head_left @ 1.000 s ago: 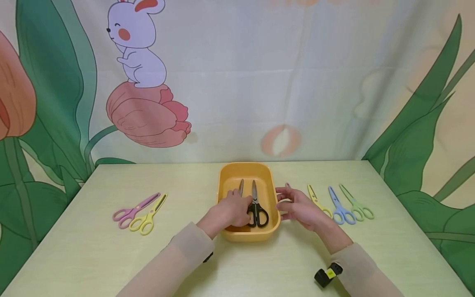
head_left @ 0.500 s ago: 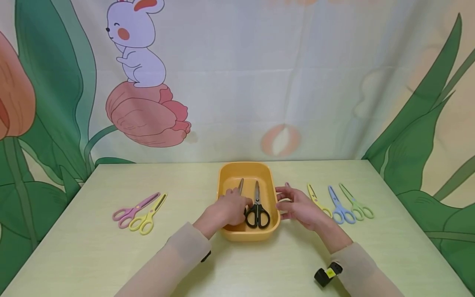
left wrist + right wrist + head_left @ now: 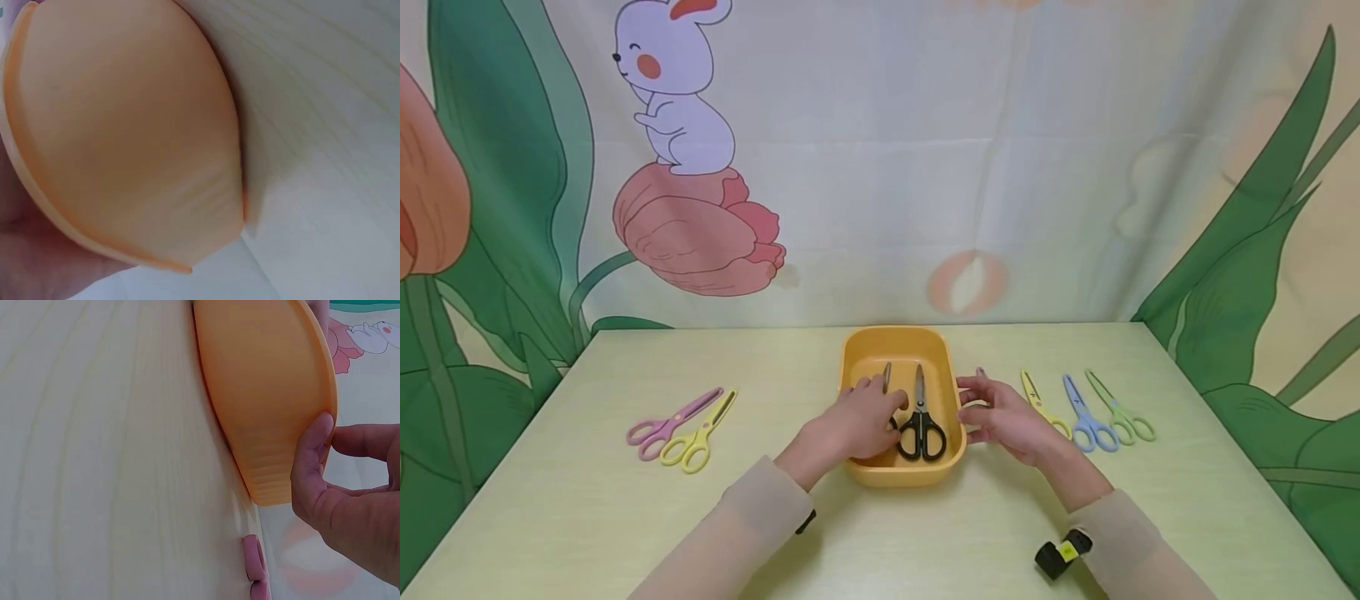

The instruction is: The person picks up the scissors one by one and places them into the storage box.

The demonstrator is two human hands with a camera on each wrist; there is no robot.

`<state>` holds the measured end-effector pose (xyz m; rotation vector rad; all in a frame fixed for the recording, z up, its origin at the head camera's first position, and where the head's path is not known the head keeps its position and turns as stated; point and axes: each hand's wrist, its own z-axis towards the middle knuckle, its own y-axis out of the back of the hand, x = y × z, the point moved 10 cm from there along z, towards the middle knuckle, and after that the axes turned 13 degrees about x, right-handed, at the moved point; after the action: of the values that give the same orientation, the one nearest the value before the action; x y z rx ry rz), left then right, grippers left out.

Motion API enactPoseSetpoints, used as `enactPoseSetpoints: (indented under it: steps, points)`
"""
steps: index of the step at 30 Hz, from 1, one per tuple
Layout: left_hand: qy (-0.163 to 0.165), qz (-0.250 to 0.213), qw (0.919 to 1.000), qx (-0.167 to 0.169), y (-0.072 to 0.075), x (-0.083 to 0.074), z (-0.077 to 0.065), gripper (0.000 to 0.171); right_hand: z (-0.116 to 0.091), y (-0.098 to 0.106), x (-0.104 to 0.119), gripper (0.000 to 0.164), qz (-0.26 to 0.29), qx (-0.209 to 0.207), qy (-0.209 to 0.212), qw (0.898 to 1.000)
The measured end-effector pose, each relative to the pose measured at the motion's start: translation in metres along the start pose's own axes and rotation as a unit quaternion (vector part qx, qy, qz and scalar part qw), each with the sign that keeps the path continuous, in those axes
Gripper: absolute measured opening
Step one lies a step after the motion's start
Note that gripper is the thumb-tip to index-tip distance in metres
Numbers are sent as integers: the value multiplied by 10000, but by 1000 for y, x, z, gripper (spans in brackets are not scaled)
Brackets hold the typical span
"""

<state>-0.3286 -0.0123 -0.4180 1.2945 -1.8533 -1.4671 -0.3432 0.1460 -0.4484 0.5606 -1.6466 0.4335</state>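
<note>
A yellow-orange tray [image 3: 904, 477] stands mid-table with black-handled scissors [image 3: 921, 425] lying inside, blades pointing away. Beside them is a second pair of scissors [image 3: 887, 377]; my left hand [image 3: 861, 421] covers much of it, leaving the blade tip and a bit of dark handle visible. That hand reaches over the tray's left rim with its fingers loosely bent, their tips partly hidden. At the tray's right side, my right hand [image 3: 1003, 417] touches the outer wall and rim with its fingertips. In the right wrist view its thumb [image 3: 320, 428] lies against the wall.
Pink scissors [image 3: 662, 429] and yellow scissors [image 3: 696, 442] lie to the left. On the right are yellow scissors [image 3: 1036, 396], blue scissors [image 3: 1090, 429] and green scissors [image 3: 1131, 423]. A pink tip [image 3: 981, 372] shows behind my right hand. A printed curtain [image 3: 880, 167] hangs behind the table.
The fully visible black scissors have shifted slightly right inside the tray and come out from under my left hand. My left hand has drawn back a little leftward; my right hand stays put.
</note>
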Motion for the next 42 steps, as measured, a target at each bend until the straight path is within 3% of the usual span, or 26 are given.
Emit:
enactPoseSetpoints:
  steps: [5,12,21,24,30,36,42]
  points:
    - [-434,-88,9962,-746,14,3,-10,29,1,-1,2,59,26,13,1,10000]
    - [-969,-123,9804,-1711,30,12,-33,19,0,-1,2,60,-18,39,-2,10000]
    - [-1178,-472,9634,-2360,42,39,-57,23,0,-1,4,62,-59,68,3,10000]
    - [-1023,-481,9659,-2328,41,48,-62,27,0,0,4,62,-30,54,-11,10000]
    - [-493,-520,9817,-1767,28,70,-66,34,-1,0,1,62,-29,69,-75,9999]
    - [-87,-578,9866,-1522,22,95,-79,36,-1,1,0,61,-60,66,-70,9999]
    - [377,-700,9932,-848,8,127,-93,40,-1,0,0,62,-57,82,-75,9999]
